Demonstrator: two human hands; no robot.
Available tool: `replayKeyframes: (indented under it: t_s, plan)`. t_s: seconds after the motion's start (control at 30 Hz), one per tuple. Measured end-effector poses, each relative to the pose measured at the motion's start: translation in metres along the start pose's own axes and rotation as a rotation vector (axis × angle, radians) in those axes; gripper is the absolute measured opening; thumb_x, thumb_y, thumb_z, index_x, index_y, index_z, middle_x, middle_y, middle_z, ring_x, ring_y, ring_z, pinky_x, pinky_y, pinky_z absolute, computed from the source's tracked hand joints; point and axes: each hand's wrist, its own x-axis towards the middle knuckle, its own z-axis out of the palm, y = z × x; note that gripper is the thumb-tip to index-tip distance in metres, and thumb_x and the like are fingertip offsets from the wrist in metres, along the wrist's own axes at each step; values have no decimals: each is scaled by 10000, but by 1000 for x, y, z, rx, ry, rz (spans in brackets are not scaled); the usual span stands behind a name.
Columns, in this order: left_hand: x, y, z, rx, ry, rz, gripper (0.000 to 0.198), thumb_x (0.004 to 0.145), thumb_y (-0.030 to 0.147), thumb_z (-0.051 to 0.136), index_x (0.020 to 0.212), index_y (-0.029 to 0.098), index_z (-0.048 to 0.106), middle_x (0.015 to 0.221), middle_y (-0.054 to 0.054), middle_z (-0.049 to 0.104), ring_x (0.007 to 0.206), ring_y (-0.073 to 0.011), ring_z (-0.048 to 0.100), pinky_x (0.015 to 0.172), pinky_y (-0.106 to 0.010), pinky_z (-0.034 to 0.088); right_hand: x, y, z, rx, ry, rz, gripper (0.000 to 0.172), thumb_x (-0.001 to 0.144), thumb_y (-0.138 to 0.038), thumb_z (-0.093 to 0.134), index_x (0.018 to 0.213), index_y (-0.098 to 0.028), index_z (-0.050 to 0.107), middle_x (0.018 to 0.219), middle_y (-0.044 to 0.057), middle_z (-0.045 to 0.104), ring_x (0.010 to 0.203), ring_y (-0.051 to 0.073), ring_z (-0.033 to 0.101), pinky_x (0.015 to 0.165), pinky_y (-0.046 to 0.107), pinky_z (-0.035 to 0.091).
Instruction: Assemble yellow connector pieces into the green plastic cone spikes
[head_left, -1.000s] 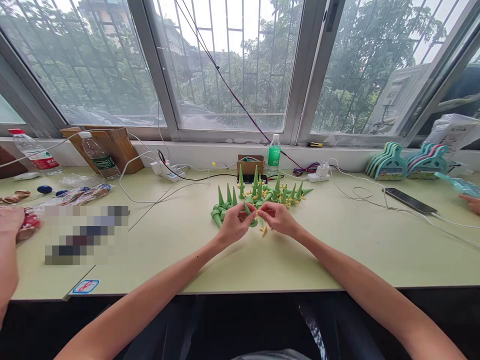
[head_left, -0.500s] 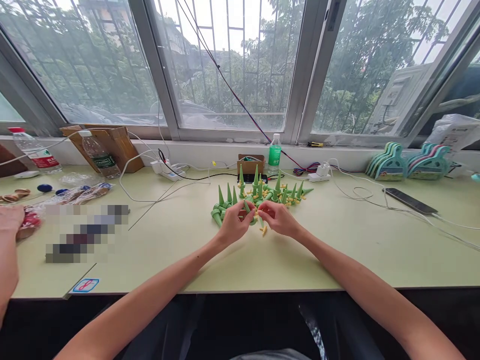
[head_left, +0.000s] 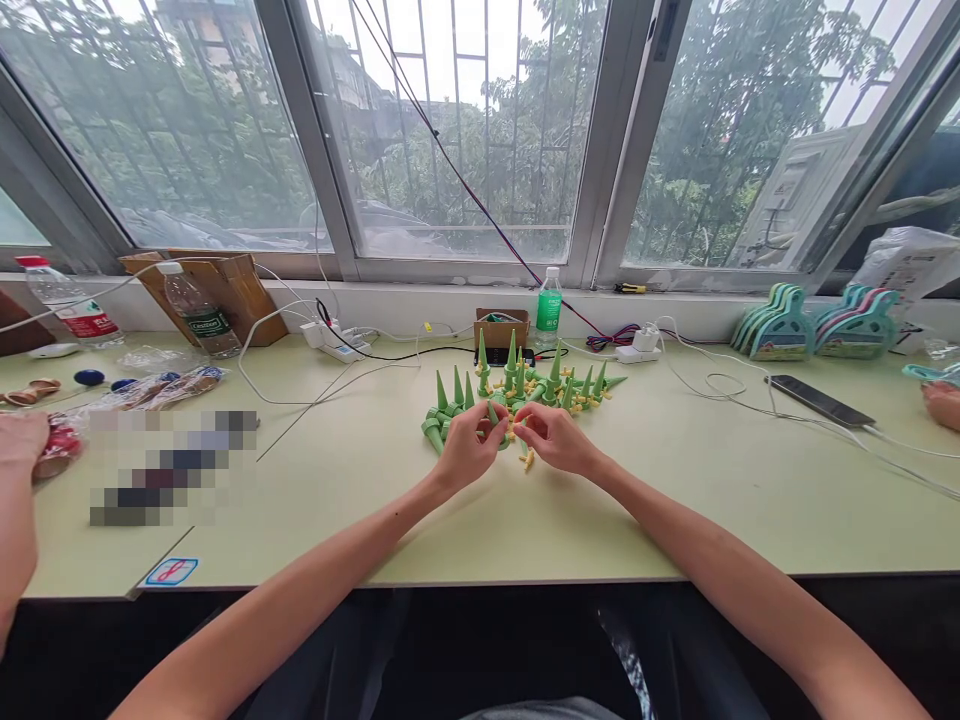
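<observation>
Head view: I see left hand (head_left: 466, 447) pinching green cone (head_left: 493, 413), tip upward; right hand (head_left: 556, 440) pinching yellow piece (head_left: 517, 427) just beside, rightward.

- The cone (head_left: 493, 413) you hold is green; the peg (head_left: 516, 428) against it is yellow.
- The pile (head_left: 525, 385) is green cones flecked with yellow pegs.
- The table (head_left: 675, 500) under the pile is pale green.
- Behind the pile you have a brown box (head_left: 501, 328) and a green bottle (head_left: 548, 305) with a white cap.
- Right of the pile: a black phone (head_left: 819, 400) and teal toys (head_left: 780, 330).
- Left of the pile: a white sticker (head_left: 171, 571), blue-edged, red-marked.
</observation>
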Motion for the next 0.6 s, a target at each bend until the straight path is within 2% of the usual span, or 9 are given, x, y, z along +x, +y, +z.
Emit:
replayKeyframes:
  t_s: [0.1, 0.2, 0.4, 0.5, 0.6]
  plan:
    - [0, 0, 0, -7, 0, -8, 203, 818, 371, 593, 798, 169, 590, 776, -17, 576, 547, -81, 486, 457, -179, 393, 0, 0, 1, 9, -16, -25, 259, 896, -433, 506, 840, -187, 567, 576, -31, 519, 497, 102, 381, 512, 234, 292]
    - [0, -1, 0, 15, -7, -7, 185, 822, 355, 586, 804, 171, 589, 759, -14, 569, 546, -84, 486, 460, -183, 391, 1, 2, 2, -10, -22, -38, 290, 905, -418, 485, 747, -183, 546, 588, -24, 515, 509, 99, 376, 519, 237, 290]
    - [-1, -2, 1, 44, -11, 8, 183, 841, 351, 559, 811, 173, 585, 738, -14, 573, 548, -92, 507, 457, -185, 384, 1, 7, 4, -93, -41, -53, 453, 929, -447, 425, 564, -179, 444, 505, -39, 366, 494, 92, 296, 505, 242, 237]
    - [-1, 0, 1, 27, -4, -5, 188, 828, 361, 574, 807, 174, 590, 734, -14, 578, 549, -96, 511, 455, -184, 380, 1, 8, 4, -103, -51, -35, 485, 941, -475, 395, 571, -174, 485, 495, -36, 382, 484, 91, 310, 506, 243, 239]
    - [-1, 0, 1, 18, 8, -14, 189, 820, 364, 583, 801, 177, 592, 738, -14, 574, 553, -97, 506, 457, -186, 383, 0, 6, 3, -84, -28, -23, 392, 917, -485, 455, 693, -177, 552, 507, -40, 445, 481, 94, 338, 506, 236, 263]
